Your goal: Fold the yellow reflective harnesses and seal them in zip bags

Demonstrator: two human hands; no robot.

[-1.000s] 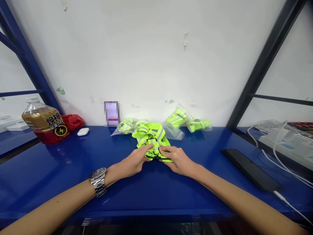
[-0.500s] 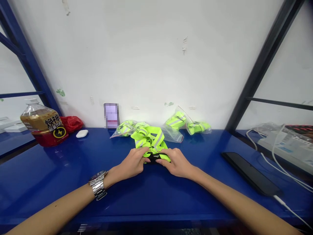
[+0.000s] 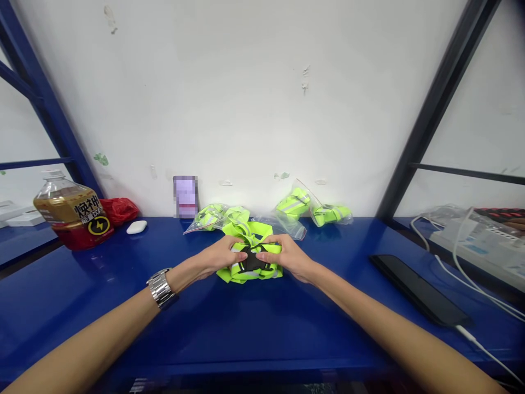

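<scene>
A neon yellow-green reflective strap [image 3: 262,232] with silver stripes lies bunched at the middle of the blue table. Its black part, which looks like a buckle [image 3: 253,260], faces up toward me. My left hand [image 3: 223,254] grips the strap from the left, its thumb on the edge of the black piece. From the right, my right hand [image 3: 289,256] holds it the same way, thumb pressed on the black piece. Both hands have their other fingers partly hidden behind the fabric. A metal watch [image 3: 161,288] is on my left wrist.
Bagged yellow-green straps [image 3: 293,203] lie along the wall. A phone [image 3: 186,197] leans there, beside a white earbud case [image 3: 136,227]. A drink bottle [image 3: 71,210] and red plastic bag [image 3: 118,210] stand left. A black phone [image 3: 418,290] with white cable lies right.
The strap's black piece has turned up into view between my thumbs, and fabric now spreads below it. Both hands have shifted slightly and keep their hold.
</scene>
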